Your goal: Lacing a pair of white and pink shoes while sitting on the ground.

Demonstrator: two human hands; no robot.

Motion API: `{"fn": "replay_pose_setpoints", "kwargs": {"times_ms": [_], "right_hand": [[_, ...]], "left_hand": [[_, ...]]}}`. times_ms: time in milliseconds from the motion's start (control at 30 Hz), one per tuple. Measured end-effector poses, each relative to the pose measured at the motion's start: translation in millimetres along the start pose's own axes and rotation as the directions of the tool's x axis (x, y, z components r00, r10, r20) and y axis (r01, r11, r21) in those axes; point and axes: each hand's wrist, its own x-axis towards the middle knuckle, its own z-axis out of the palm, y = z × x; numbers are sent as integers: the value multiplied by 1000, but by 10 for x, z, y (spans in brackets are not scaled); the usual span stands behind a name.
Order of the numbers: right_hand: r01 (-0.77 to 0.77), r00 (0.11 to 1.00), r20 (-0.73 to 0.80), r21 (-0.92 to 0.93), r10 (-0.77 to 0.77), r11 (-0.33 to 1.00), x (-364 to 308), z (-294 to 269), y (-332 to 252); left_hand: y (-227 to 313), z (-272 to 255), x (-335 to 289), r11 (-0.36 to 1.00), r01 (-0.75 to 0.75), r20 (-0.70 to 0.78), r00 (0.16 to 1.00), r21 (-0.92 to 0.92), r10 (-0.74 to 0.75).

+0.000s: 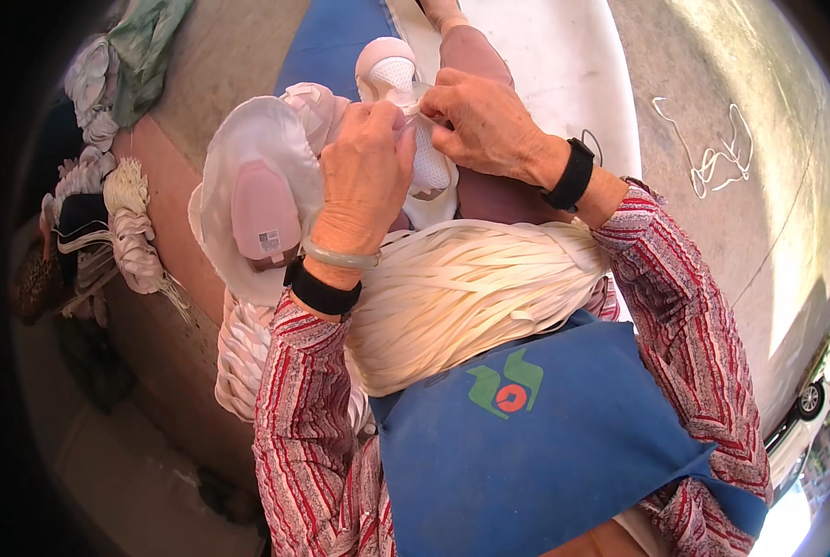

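Between my hands is a white mesh shoe upper with a pale pink rounded toe, its toe pointing away from me. My left hand is closed in a pinch at its left edge. From the right, my right hand also pinches at the middle of the upper, thumb and forefinger together. Whether a lace is between the fingertips is hidden. Across my lap lies a thick bundle of flat cream shoelaces. Beside my left hand is another white upper with a pink panel and a small printed label.
More white and pink pieces are stacked at my left. Knotted lace bundles and a green cloth lie further left. A loose white cord is on the floor at right. A blue apron covers my front.
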Motion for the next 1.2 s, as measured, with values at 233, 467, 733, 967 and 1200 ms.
{"fn": "replay_pose_setpoints", "kwargs": {"times_ms": [233, 467, 733, 967, 1200], "right_hand": [[-13, 1000, -24, -53, 12, 999, -1, 21, -91], [90, 978, -175, -138, -114, 986, -45, -83, -157], [346, 919, -85, -293, -385, 891, 164, 75, -203], [275, 892, 160, 552, -423, 787, -22, -139, -524], [-18, 973, 222, 353, -65, 935, 20, -181, -482]], "left_hand": [[9, -29, 40, 996, -1, 49, 999, 89, -4], [-205, -151, -107, 918, 184, 118, 981, -351, -152], [-114, -257, -93, 891, 348, 226, 930, -290, -290], [-242, -158, -194, 875, 241, 60, 969, -421, -238], [-234, -116, -120, 879, 217, 25, 973, -425, -228]]}}
